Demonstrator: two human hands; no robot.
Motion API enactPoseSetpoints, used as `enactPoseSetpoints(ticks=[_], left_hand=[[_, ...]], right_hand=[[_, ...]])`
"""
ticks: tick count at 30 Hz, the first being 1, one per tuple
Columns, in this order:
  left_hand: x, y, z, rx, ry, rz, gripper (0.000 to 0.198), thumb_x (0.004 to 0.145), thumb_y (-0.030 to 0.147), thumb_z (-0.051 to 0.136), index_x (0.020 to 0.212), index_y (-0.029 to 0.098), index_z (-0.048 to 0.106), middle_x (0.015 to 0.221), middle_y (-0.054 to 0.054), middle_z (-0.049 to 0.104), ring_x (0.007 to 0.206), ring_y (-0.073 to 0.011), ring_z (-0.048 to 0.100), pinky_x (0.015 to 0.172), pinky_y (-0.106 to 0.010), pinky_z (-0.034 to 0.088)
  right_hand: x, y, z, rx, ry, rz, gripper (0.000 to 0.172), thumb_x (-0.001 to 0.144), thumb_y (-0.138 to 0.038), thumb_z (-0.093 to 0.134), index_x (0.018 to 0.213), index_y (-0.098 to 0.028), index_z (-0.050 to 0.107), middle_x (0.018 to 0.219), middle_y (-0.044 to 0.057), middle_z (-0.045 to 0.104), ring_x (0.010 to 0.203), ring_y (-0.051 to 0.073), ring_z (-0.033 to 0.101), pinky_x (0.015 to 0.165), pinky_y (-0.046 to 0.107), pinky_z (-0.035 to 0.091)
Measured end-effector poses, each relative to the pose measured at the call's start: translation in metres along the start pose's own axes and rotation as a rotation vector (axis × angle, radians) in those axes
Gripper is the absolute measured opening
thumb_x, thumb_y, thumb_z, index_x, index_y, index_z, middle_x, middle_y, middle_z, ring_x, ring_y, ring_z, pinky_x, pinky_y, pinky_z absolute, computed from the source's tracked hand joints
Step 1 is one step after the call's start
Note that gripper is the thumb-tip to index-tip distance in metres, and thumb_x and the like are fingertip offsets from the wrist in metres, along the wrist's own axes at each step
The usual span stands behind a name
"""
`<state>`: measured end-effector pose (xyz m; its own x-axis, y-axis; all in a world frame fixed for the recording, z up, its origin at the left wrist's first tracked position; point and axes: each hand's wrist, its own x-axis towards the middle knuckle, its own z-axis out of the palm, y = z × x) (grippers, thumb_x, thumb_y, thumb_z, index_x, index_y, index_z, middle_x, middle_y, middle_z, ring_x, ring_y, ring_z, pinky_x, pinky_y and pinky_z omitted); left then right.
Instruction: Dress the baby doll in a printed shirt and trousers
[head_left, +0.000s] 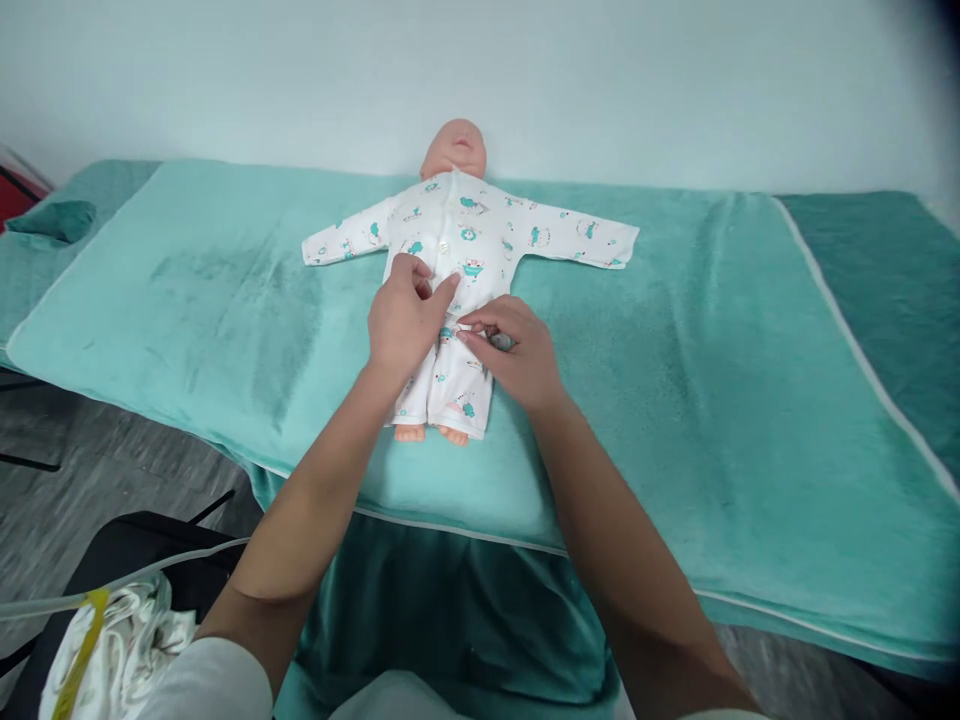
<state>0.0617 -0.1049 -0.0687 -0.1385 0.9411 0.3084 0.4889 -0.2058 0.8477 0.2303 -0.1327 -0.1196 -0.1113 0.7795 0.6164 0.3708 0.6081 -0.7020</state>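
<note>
A baby doll [454, 148] lies on its back on a teal blanket [675, 330], head toward the wall. It wears a white printed onesie [469, 235] with both sleeves spread out sideways. Small bare feet [431, 434] stick out at the bottom. My left hand [405, 318] rests on the doll's waist, fingers curled and pinching the onesie fabric at the front opening. My right hand [517, 350] is beside it, thumb and fingers pinched on the same front edge near a snap.
The blanket covers a table draped in darker green cloth [450, 620] against a pale wall. A folded green cloth [56, 220] lies at the far left. At lower left a black chair [150, 560] holds white fabric with a yellow strip [82, 650].
</note>
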Motion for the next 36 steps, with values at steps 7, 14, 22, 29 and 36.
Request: enactPoseSetpoints(ticks=[7, 14, 22, 29, 36], left_hand=[[-0.005, -0.017, 0.001, 0.016, 0.049, 0.092, 0.025, 0.082, 0.005, 0.059, 0.098, 0.024, 0.06, 0.075, 0.004, 0.054, 0.071, -0.0143, 0.053, 0.071, -0.03, 0.042], [-0.016, -0.044, -0.012, -0.054, 0.213, 0.127, 0.006, 0.098, 0.025, 0.057, 0.1, 0.023, 0.063, 0.105, -0.004, 0.066, 0.1, -0.0164, 0.061, 0.084, -0.03, 0.049], [0.035, -0.107, -0.031, 0.201, 0.135, 0.183, 0.034, 0.104, 0.037, 0.049, 0.13, 0.022, 0.063, 0.148, -0.013, 0.06, 0.146, -0.0261, 0.05, 0.127, -0.048, 0.038], [0.074, -0.152, -0.072, 0.562, -0.031, 0.002, 0.07, 0.102, 0.046, 0.046, 0.166, 0.018, 0.036, 0.179, -0.013, 0.022, 0.169, -0.0299, 0.015, 0.139, -0.056, 0.009], [0.068, -0.149, -0.068, 0.675, 0.022, -0.072, 0.074, 0.101, 0.041, 0.043, 0.162, -0.001, 0.038, 0.172, -0.024, 0.033, 0.165, -0.0356, 0.027, 0.139, -0.054, 0.012]], right_hand=[[0.004, 0.022, 0.0, 0.329, 0.263, 0.293, 0.026, 0.092, -0.047, 0.073, 0.095, -0.021, 0.07, 0.079, 0.0, 0.063, 0.068, 0.011, 0.057, 0.064, 0.025, 0.049], [0.003, 0.036, 0.002, 0.385, 0.225, 0.445, 0.03, 0.092, -0.049, 0.069, 0.09, -0.02, 0.06, 0.072, -0.002, 0.061, 0.061, 0.01, 0.057, 0.058, 0.023, 0.049], [0.022, 0.093, -0.04, -0.344, 0.314, 0.262, 0.045, 0.08, -0.024, 0.071, 0.124, -0.017, 0.062, 0.129, 0.014, 0.066, 0.126, 0.027, 0.06, 0.11, 0.049, 0.048], [0.03, 0.14, -0.098, -0.727, 0.149, 0.661, 0.061, 0.09, -0.028, 0.079, 0.142, -0.004, 0.057, 0.158, 0.04, 0.04, 0.158, 0.042, 0.033, 0.125, 0.062, 0.015], [0.024, 0.133, -0.09, -0.765, 0.155, 0.761, 0.064, 0.096, -0.035, 0.075, 0.147, -0.003, 0.054, 0.16, 0.04, 0.036, 0.16, 0.041, 0.029, 0.126, 0.061, 0.01]])
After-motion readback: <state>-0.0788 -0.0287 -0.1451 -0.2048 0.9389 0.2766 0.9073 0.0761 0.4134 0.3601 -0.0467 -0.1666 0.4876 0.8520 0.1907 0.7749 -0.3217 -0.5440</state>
